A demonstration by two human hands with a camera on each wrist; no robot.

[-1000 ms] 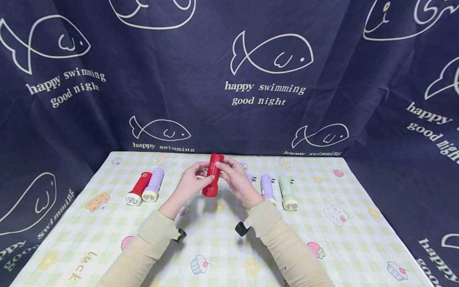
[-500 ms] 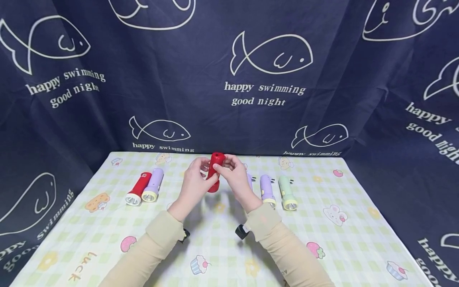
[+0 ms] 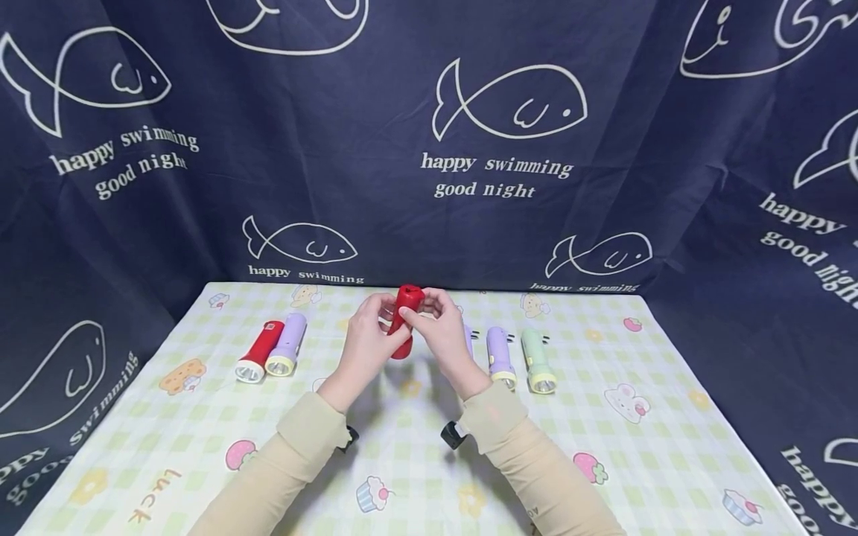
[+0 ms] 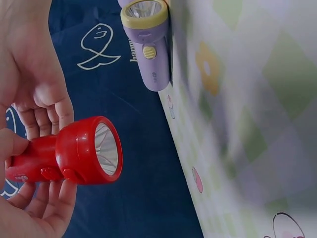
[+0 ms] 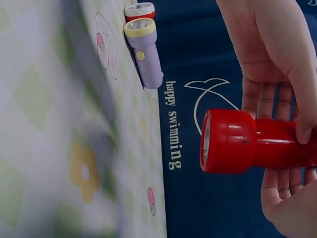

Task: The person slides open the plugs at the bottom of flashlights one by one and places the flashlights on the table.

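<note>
Turned a little more on end since a second ago, the red flashlight now shows more of its tail to the head view, and the left hand has shifted slightly toward 2 o'clock with it. Both hands grip the flashlight, raised above the checked tablecloth at the middle of the far side. Its long axis runs from 1 o'clock at the tail to 7 o'clock at the lens, which faces down toward the cloth. Neither hand is clearly nearer: the left thumb crosses the barrel closer to the lens end, the right hand sets its thumb closer to the tail, and fingers support the barrel from behind.

Just below 9 o'clock from it lie a red flashlight with a white rim and a lilac flashlight; between 3 and 4 o'clock, a lilac flashlight with plug prongs and a mint-green one.

White print on the navy curtain, toward 1 o'clock, reads "happy swimming good night"; "luck" runs up the cloth near 8 o'clock. Small marking on the held barrel is too blurred to read.
</note>
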